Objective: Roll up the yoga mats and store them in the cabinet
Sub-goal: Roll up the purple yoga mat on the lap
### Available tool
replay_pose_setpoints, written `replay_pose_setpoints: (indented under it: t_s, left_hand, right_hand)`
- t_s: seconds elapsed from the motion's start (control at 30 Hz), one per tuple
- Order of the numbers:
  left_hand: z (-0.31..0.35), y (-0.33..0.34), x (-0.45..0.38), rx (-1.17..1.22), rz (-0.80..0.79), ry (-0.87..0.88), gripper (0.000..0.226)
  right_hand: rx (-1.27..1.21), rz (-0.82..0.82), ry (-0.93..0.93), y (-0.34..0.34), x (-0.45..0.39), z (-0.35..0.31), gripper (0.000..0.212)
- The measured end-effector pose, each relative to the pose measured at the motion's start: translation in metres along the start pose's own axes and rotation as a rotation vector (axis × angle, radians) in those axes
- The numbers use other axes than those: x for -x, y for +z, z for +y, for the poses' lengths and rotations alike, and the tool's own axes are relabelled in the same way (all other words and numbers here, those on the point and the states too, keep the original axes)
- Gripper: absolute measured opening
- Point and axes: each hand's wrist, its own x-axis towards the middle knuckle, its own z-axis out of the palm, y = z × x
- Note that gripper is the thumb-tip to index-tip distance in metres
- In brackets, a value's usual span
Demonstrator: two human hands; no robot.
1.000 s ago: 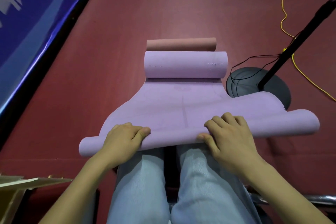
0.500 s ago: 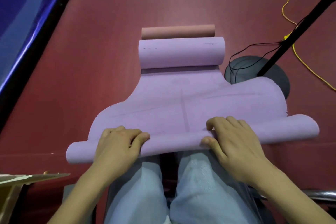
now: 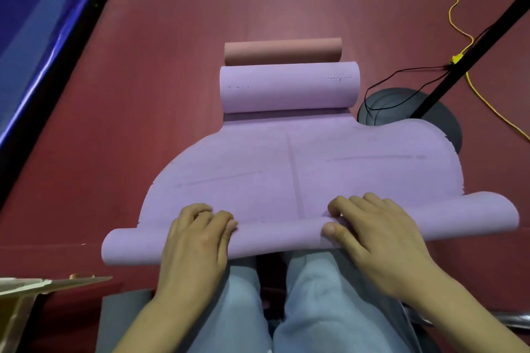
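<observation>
I am rolling the soft lilac foam yoga mat (image 3: 298, 169) from its near edge — left hand (image 3: 198, 241) and right hand (image 3: 375, 238) are both curling over the thin roll, fingers (image 3: 348, 203) gripping it. Beyond my fingertips the flat mat is running to its far lilac roll (image 3: 289, 86) on the red floor (image 3: 143, 94). Next I am needing even forward pressure. Compared with a moment ago, the roll is sitting slightly fatter — hands a little further forward.

The black stand pole (image 3: 470, 46) runs out of frame at two o'clock, and the yellow cable (image 3: 456, 6) leaves at twelve and three. The lilac mat (image 3: 286, 169) hides part of the round base (image 3: 401, 103). The cardboard (image 3: 34, 289) is cut off at eight o'clock.
</observation>
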Motion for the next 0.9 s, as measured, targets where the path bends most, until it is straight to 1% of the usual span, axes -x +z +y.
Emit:
replay_pose_setpoints:
  t_s: [0.07,0.13,0.23,0.27,0.37,0.47,0.57,0.63,0.7,0.8,0.87,0.9]
  left_hand:
    - [0.005,0.000,0.002,-0.034,0.084,0.000,0.031]
    - [0.011,-0.002,0.006,-0.084,0.103,0.001,0.034]
    - [0.017,0.001,0.014,-0.108,0.063,0.072,0.061]
    - [0.017,0.004,0.016,-0.109,0.071,0.102,0.067]
    - [0.014,0.006,0.013,-0.065,0.110,0.148,0.063]
    - [0.011,0.003,0.007,-0.053,0.103,0.181,0.051]
    - [0.004,0.001,-0.002,-0.065,0.079,0.266,0.046]
    - [-0.002,-0.002,-0.013,-0.088,0.042,0.326,0.048]
    - [-0.008,-0.007,-0.026,-0.107,-0.017,0.351,0.049]
    - [-0.014,-0.013,-0.047,-0.067,-0.201,0.280,0.055]
    - [-0.018,-0.016,-0.059,-0.029,-0.348,0.198,0.063]
    - [-0.018,-0.018,-0.064,-0.021,-0.382,0.185,0.065]
  right_hand:
    - [-0.006,0.021,0.006,0.000,-0.005,0.002,0.030]
    - [-0.048,0.049,0.043,-0.001,-0.007,0.004,0.030]
    - [-0.118,0.080,0.096,-0.004,-0.011,0.005,0.035]
    - [-0.123,0.093,0.099,-0.005,-0.012,0.005,0.037]
    - [-0.104,0.152,0.082,-0.002,-0.011,0.001,0.038]
    - [-0.096,0.200,0.099,0.001,-0.006,-0.003,0.037]
    - [0.015,0.242,0.085,0.001,-0.004,-0.010,0.037]
    - [0.029,0.261,0.060,0.001,-0.005,-0.009,0.036]
    - [-0.035,0.232,0.043,-0.003,-0.009,-0.005,0.038]
    - [0.015,0.160,0.001,-0.007,-0.016,0.000,0.047]
    - [0.057,0.123,0.005,-0.009,-0.022,-0.002,0.047]
    - [0.062,0.109,0.011,-0.009,-0.026,-0.002,0.045]
